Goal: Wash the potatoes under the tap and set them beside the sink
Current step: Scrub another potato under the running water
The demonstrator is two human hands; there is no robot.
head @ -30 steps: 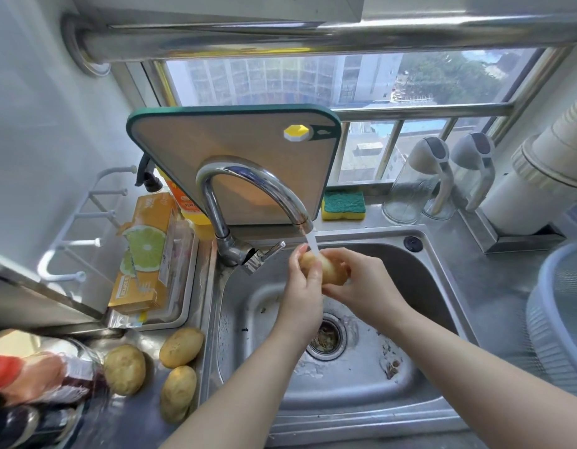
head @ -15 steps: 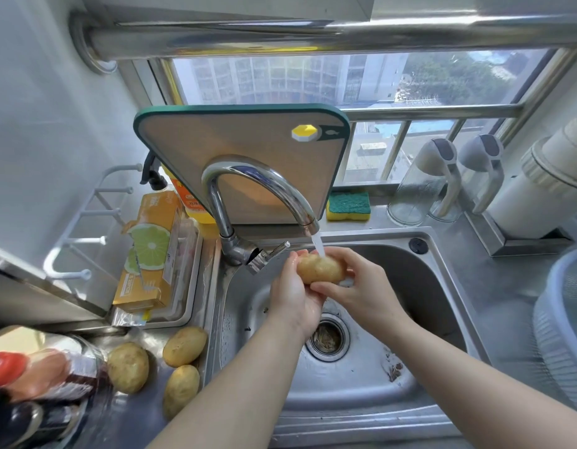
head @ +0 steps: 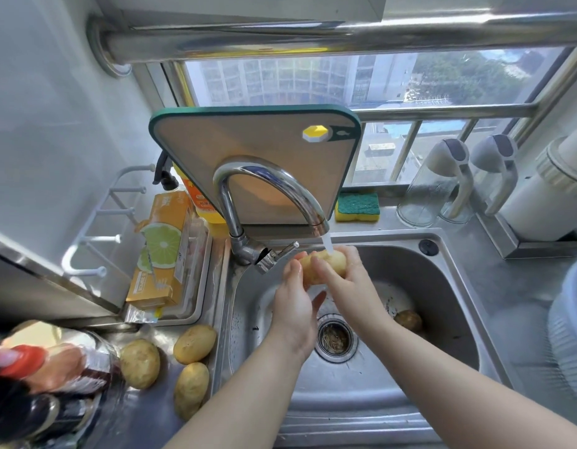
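Both my hands hold one yellow potato under the running stream of the chrome tap, above the steel sink. My left hand cups it from the left and below. My right hand wraps it from the right, fingers curled over its top. Another potato lies on the sink floor to the right of the drain, partly hidden by my right forearm. Three washed-looking potatoes lie on the steel counter left of the sink.
A cutting board leans behind the tap. A tray with orange boxes sits at the left, bottles at the lower left. A sponge, two clear jugs and a white appliance stand at the back right, a basin at the right edge.
My hands have turned the potato under the stream; my right fingers now lie over its top. The view has shifted, and a potato in the sink has come into sight.
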